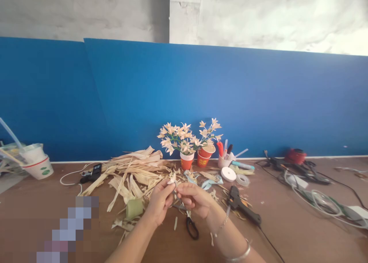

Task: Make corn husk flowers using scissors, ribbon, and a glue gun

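Observation:
My left hand (161, 200) is closed, its thumb and forefinger pinching the stem of a small pale flower (172, 178). Close beside it, the fingertips of my right hand (195, 198) are pinched at the same thin stem, just below the flower. Black-handled scissors (192, 228) lie on the table under my hands, their blades partly hidden. Behind, similar pale flowers (179, 134) stand in stacked red and white paper cups (186, 161). Dry husk strips (135, 173) are heaped to the left, with a green roll (134, 208) at their near edge.
A black glue gun (244, 207) with a cord lies right of my hands. Near the blue partition (143, 94) are a pen cup (224, 161), a white spool (228, 174) and clear tape (242, 180). Cables (324, 201) spread at far right; white cups (40, 167) stand at far left.

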The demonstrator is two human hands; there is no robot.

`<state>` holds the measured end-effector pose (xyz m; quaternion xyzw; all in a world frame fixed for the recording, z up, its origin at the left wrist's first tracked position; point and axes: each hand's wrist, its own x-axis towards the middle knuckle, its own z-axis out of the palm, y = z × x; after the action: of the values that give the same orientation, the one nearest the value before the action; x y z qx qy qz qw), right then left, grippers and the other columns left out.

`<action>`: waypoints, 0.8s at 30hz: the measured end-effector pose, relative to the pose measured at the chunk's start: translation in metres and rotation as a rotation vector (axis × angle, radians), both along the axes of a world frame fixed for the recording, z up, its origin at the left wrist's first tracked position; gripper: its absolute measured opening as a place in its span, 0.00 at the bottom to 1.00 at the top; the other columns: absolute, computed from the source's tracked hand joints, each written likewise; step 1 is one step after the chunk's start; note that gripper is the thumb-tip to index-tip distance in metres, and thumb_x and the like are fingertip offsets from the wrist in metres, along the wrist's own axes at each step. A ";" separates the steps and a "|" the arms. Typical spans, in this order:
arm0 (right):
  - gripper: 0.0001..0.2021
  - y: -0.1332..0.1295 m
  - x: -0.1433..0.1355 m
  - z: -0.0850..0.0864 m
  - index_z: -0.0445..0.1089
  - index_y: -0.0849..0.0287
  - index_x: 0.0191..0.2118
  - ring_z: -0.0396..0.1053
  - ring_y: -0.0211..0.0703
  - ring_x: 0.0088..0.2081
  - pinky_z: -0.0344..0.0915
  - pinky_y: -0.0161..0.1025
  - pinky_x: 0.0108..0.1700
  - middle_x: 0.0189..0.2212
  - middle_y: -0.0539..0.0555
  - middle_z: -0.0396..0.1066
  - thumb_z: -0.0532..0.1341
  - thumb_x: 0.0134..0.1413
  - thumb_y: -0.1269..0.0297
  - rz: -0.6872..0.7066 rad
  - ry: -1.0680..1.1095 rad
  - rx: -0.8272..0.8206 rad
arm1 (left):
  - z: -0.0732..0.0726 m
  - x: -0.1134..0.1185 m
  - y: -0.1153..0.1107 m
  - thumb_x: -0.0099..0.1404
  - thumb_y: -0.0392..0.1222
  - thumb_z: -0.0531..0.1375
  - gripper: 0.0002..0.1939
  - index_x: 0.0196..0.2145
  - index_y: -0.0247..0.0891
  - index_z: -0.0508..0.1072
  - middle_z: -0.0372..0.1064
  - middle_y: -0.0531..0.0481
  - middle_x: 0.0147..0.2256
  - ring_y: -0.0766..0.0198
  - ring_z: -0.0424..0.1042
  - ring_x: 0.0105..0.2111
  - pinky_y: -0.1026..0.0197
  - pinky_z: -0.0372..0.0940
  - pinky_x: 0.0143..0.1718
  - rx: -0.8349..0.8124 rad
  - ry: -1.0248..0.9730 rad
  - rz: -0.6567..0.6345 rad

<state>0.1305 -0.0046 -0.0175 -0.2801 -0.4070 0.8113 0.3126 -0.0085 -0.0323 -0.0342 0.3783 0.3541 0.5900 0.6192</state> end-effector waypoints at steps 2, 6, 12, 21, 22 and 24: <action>0.09 -0.002 -0.003 0.000 0.69 0.65 0.23 0.47 0.22 0.14 0.36 0.26 0.15 0.17 0.45 0.64 0.67 0.37 0.64 -0.048 -0.023 0.042 | 0.000 0.000 0.000 0.53 0.45 0.62 0.13 0.25 0.35 0.62 0.62 0.58 0.17 0.82 0.45 0.11 0.72 0.36 0.14 -0.007 0.005 0.027; 0.10 -0.007 -0.010 0.002 0.67 0.64 0.21 0.51 0.25 0.14 0.40 0.27 0.16 0.14 0.45 0.63 0.66 0.37 0.62 -0.204 -0.171 0.175 | 0.001 0.004 0.001 0.50 0.47 0.63 0.15 0.23 0.36 0.61 0.57 0.61 0.16 0.81 0.44 0.11 0.71 0.36 0.14 -0.034 0.047 0.138; 0.11 -0.008 -0.021 -0.002 0.65 0.61 0.21 0.56 0.29 0.13 0.46 0.29 0.15 0.12 0.45 0.62 0.64 0.37 0.60 -0.448 -0.406 0.331 | 0.005 0.010 -0.001 0.49 0.49 0.63 0.16 0.21 0.37 0.61 0.48 0.64 0.11 0.77 0.45 0.12 0.70 0.38 0.15 -0.057 0.201 0.348; 0.12 -0.011 -0.032 -0.009 0.64 0.60 0.22 0.62 0.35 0.15 0.57 0.32 0.18 0.13 0.45 0.63 0.64 0.37 0.57 -0.525 -0.451 0.343 | 0.000 0.010 -0.002 0.48 0.51 0.64 0.17 0.22 0.36 0.63 0.50 0.63 0.12 0.76 0.47 0.13 0.70 0.40 0.15 -0.042 0.219 0.344; 0.12 -0.011 -0.032 -0.009 0.64 0.60 0.22 0.62 0.35 0.15 0.57 0.32 0.18 0.13 0.45 0.63 0.63 0.37 0.57 -0.519 -0.444 0.340 | 0.000 0.010 -0.001 0.49 0.51 0.64 0.17 0.21 0.36 0.63 0.50 0.63 0.13 0.76 0.47 0.14 0.70 0.40 0.15 -0.034 0.211 0.339; 0.11 -0.011 -0.030 -0.006 0.64 0.60 0.23 0.61 0.35 0.15 0.57 0.32 0.18 0.14 0.46 0.63 0.62 0.40 0.57 -0.477 -0.457 0.356 | 0.002 0.007 -0.001 0.50 0.50 0.64 0.17 0.20 0.36 0.62 0.49 0.63 0.12 0.77 0.46 0.13 0.71 0.40 0.15 -0.030 0.170 0.299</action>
<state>0.1006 -0.0158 -0.0239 -0.4823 -0.5242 0.5487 0.4377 -0.0012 -0.0329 -0.0324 0.3608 0.4662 0.6361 0.4979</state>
